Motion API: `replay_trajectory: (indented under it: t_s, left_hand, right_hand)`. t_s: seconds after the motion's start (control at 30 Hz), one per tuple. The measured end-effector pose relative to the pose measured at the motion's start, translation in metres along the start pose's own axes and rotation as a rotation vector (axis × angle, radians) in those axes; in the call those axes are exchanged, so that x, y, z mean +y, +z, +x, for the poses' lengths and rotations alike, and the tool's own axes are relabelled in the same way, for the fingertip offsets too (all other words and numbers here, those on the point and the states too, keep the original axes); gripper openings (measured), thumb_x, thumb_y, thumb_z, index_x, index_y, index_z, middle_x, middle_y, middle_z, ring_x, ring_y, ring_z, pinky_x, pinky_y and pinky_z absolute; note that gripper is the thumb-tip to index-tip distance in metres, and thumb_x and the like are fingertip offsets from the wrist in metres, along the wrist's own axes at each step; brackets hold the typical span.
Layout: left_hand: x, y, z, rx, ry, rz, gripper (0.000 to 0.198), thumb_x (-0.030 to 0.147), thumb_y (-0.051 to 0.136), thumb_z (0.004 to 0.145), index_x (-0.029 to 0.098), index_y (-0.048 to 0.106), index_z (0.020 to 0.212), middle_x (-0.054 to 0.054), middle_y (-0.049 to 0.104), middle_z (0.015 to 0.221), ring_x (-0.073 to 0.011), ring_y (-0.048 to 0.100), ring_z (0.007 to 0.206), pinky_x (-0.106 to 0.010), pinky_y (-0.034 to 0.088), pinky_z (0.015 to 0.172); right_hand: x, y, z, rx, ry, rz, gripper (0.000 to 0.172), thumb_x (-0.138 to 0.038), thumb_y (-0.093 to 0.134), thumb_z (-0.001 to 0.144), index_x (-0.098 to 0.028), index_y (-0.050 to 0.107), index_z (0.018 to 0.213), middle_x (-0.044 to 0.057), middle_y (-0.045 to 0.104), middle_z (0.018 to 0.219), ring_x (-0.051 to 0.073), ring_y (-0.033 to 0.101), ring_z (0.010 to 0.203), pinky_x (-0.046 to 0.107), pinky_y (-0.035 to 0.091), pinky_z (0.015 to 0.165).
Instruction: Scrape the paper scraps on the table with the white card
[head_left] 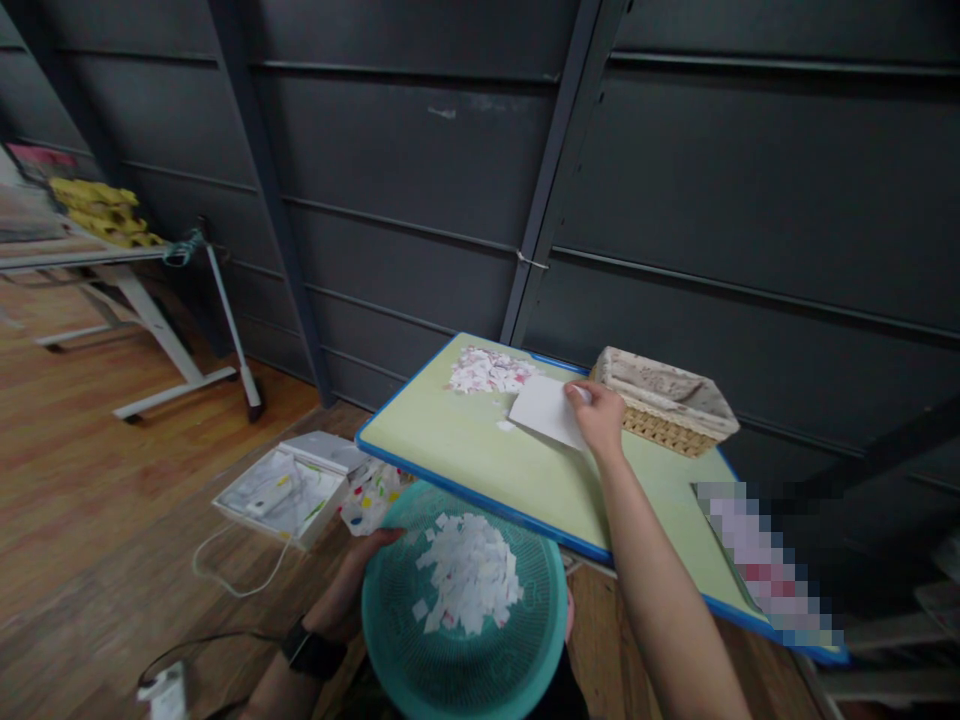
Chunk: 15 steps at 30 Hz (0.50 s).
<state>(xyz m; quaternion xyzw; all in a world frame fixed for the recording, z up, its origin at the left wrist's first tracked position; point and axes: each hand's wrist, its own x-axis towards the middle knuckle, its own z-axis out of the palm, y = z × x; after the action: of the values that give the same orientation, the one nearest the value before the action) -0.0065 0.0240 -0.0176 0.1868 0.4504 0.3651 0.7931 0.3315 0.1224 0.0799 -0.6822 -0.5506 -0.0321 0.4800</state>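
A sheet of white paper (546, 408) is held by its right end in my right hand (596, 415), tilted just over the yellow-green table (450, 440). Its left end lies by a pile of small paper pieces (491, 368) and a few stray scraps. My left hand (371, 560), with a dark watch on its wrist, grips the left rim of a teal plastic basket (397, 650), the thumb over the edge and the other fingers hidden. Inside that basket sits a heap of white paper scraps (472, 575). The basket is below the table's front edge.
A woven basket with a cloth lining (667, 395) stands at the table's back right, and a blurred-out flat item (765, 570) lies at the right end. On the floor to the left are an open white box (281, 490), cords and a power strip (166, 690). Dark panels (420, 150) rise behind.
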Motion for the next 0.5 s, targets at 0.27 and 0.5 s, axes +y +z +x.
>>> replay_trajectory:
  t_s: [0.27,0.5]
  left_hand:
    - [0.0012,0.0017,-0.0021,0.036,-0.005,-0.011,0.028,0.024,0.066,0.075,0.014,0.064,0.101,-0.002,0.078,0.07,-0.0203,0.071,0.06,-0.028,0.055,0.064]
    - [0.0016,0.0042,-0.0044,0.03,0.013,0.0,0.025,0.024,0.068,0.072,0.015,0.066,0.096,-0.003,0.079,0.072,-0.0254,0.073,0.07,-0.031,0.055,0.066]
  right_hand:
    - [0.0021,-0.0019,0.003,-0.089,0.018,0.061,0.038,-0.044,0.051,0.071,-0.015,0.075,0.078,0.011,0.073,0.079,0.025,0.061,0.07,0.034,0.043,0.069]
    - [-0.0006,0.002,0.0016,-0.223,0.005,0.156,0.031,-0.042,0.055,0.068,-0.018,0.074,0.074,0.009,0.073,0.08,0.024,0.063,0.074,0.034,0.044,0.072]
